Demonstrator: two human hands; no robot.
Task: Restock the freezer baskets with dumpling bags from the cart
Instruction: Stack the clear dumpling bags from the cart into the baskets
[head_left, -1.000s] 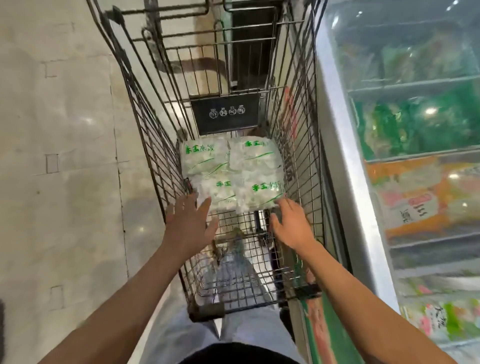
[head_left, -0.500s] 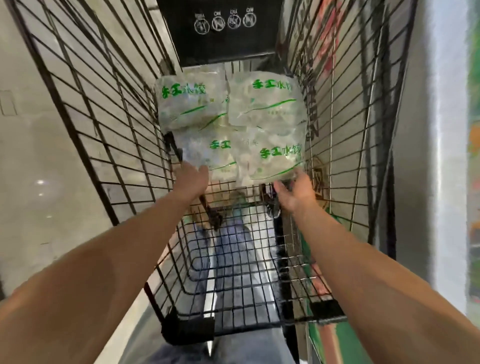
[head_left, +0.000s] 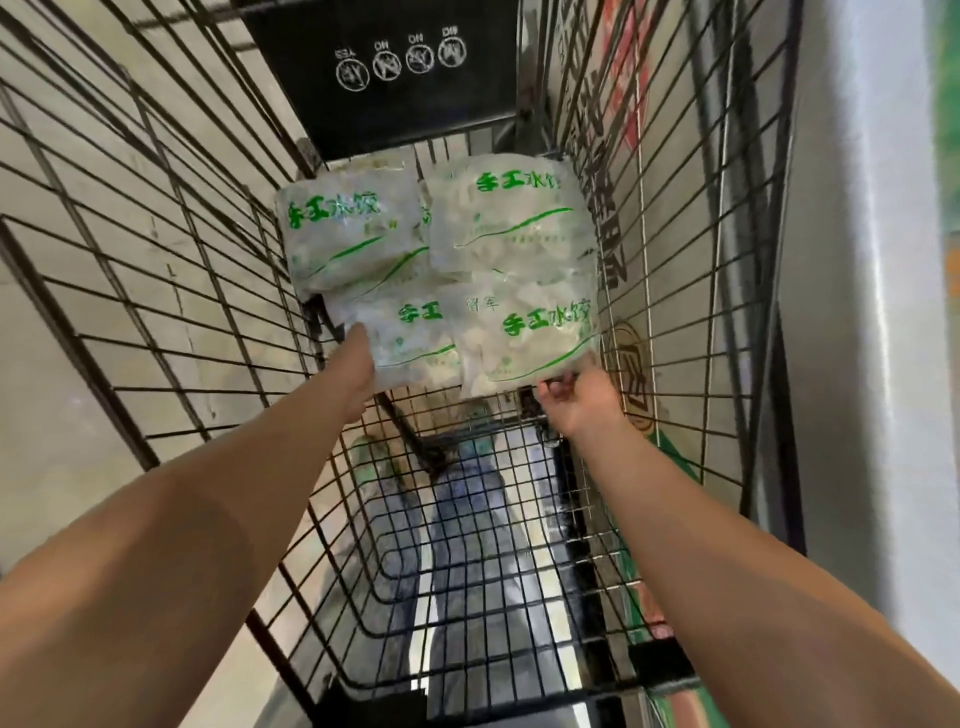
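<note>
Looking down into the wire cart (head_left: 156, 291), black mesh on all sides, its floor grid bare in the near half toward 6 o'clock. Through that grid I can see blue-grey trousers (head_left: 467, 519) below.

Four dumpling bags sit in a block at the far end of the cart floor, around 12 o'clock of my hands. Clear-white plastic, pale dumplings showing through, green print and a green curved stripe on each.
- Far-left bag (head_left: 348, 234): reads 手工水饺 in green.
- Far-right bag (head_left: 514, 218): same 手工水饺, last character cut by the fold at the edge.
- Near-left bag (head_left: 410, 338): only 手工 shows; the rest is covered by the bag lapping over it from 3 o'clock.
- Near-right bag (head_left: 535, 332): 手工水饺 in full, with smaller green characters above it that look like 冠军, too soft to be certain.

The two far bags overlap the tops of the two near ones.

My left hand (head_left: 358, 364) is against the 9 o'clock edge of the near-left bag, fingers tucked behind or under it; whether they are gripping or only touching, I cannot tell. My right hand (head_left: 576, 395) is at the 6 o'clock edge of the near-right bag, fingers curled and pinching its lower seam.

Black panel (head_left: 389, 78) at the cart's far end, 12 o'clock: four round white icons, seen upside down, captioned YES, NO, NO, NO.

At 3 o'clock, outside the mesh, a pale metal freezer wall (head_left: 857, 312). A round printed emblem (head_left: 628, 374) shows through the right mesh, not legible.
</note>
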